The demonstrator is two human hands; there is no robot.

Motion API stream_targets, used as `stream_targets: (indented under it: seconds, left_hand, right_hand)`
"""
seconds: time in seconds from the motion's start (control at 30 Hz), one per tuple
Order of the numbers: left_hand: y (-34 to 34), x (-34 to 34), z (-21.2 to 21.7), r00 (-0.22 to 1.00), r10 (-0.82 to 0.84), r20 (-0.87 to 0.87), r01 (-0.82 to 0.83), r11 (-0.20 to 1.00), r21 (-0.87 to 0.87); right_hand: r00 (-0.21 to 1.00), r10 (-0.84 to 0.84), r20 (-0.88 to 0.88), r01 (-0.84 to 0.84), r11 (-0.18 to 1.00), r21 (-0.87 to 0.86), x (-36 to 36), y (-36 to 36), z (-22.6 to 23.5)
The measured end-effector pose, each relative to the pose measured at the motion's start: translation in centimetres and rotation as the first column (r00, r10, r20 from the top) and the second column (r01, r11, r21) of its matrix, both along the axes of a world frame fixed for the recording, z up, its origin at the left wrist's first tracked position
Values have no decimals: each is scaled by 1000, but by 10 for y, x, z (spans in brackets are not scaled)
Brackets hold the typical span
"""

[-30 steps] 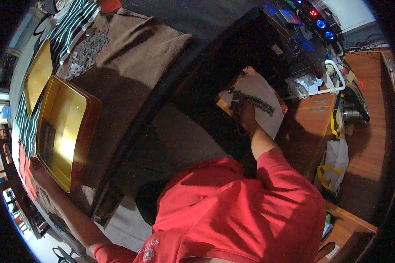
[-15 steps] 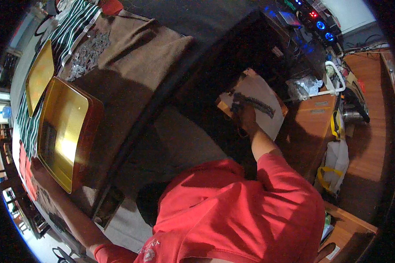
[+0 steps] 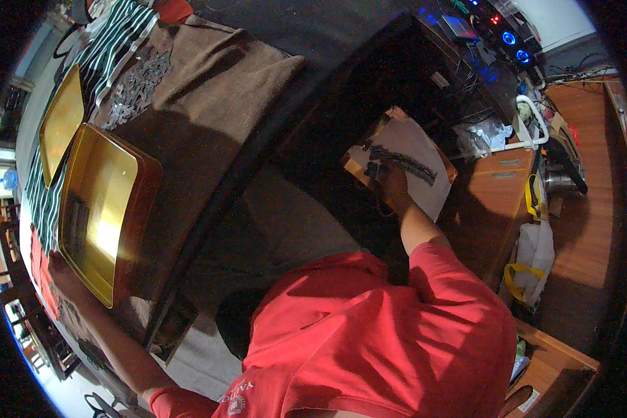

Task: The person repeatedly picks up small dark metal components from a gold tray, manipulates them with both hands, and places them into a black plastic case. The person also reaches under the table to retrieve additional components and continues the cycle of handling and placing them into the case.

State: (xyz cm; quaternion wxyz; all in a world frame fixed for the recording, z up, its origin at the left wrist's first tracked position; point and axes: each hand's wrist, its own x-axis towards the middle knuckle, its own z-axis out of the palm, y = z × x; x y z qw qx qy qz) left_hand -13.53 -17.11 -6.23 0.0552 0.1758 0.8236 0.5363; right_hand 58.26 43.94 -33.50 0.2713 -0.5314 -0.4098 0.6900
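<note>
At the left, my left hand (image 3: pixel 64 275) is by the near left corner of an open gold tin (image 3: pixel 104 216); its fingers are too dark to make out. The tin shows a bare gold inside with a bright glare. My right hand (image 3: pixel 393 184) reaches down to a white board or box top (image 3: pixel 425 143) with brown edges. A row of small dark grey pieces (image 3: pixel 407 164) lies there. My right fingers are closed around a small grey piece (image 3: pixel 374 169) at the row's left end; its exact kind is unclear.
Behind the tin leans a flat gold lid (image 3: pixel 63 129). Several loose grey pieces (image 3: pixel 139 87) are heaped on the brown cloth (image 3: pixel 209 76). At the right stand a wooden drawer unit (image 3: pixel 498 177), a white bent tube (image 3: pixel 536 122) and a white bag with yellow handles (image 3: pixel 534 254).
My right hand has shifted very slightly at the row's left end, and the grey piece at its fingertips shows more clearly. The left hand stays by the tin.
</note>
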Motion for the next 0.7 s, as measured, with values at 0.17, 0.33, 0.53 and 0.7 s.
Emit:
stream_targets:
  seconds: [0.17, 0.33, 0.53, 0.7]
  left_hand:
    - [10, 16, 7, 999, -34, 37, 32, 997, 66]
    - [3, 5, -9, 984, 119, -129, -105, 989, 108]
    - [-15, -11, -15, 910, 9, -415, -109, 970, -218]
    - [3, 7, -9, 990, 90, -107, -91, 996, -4]
  right_hand:
    - [662, 142, 736, -566, 738, 367, 0, 5, 1]
    - [529, 38, 848, -699, 586, 410, -3, 2, 16]
    - [367, -125, 922, -756, 537, 374, 9, -11, 14]
    - [319, -117, 941, -666, 678, 310, 23, -19, -2]
